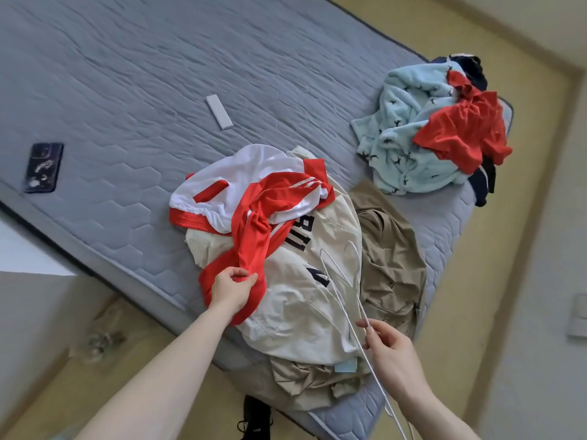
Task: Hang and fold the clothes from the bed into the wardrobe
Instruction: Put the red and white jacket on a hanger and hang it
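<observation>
Your left hand (231,289) pinches a fold of the red jersey (254,236), which lies twisted over the cream jacket (305,300) near the mattress's near edge. Your right hand (390,350) grips the white hanger (346,281) by its wire between fingers and thumb; the hanger's far end rests on the cream jacket. A white and red shirt (235,182) lies tangled with the jersey, just beyond it. A tan garment (390,258) lies under and beside the jacket, toward the mattress's right edge. At the far right corner sits a heap: a pale blue fleece (403,128) with a red cloth (463,131) on top and dark clothes (473,68) under them. On the bare mattress (127,74), a phone (44,168) lies near the left edge and a white bar (219,112) near the middle.
</observation>
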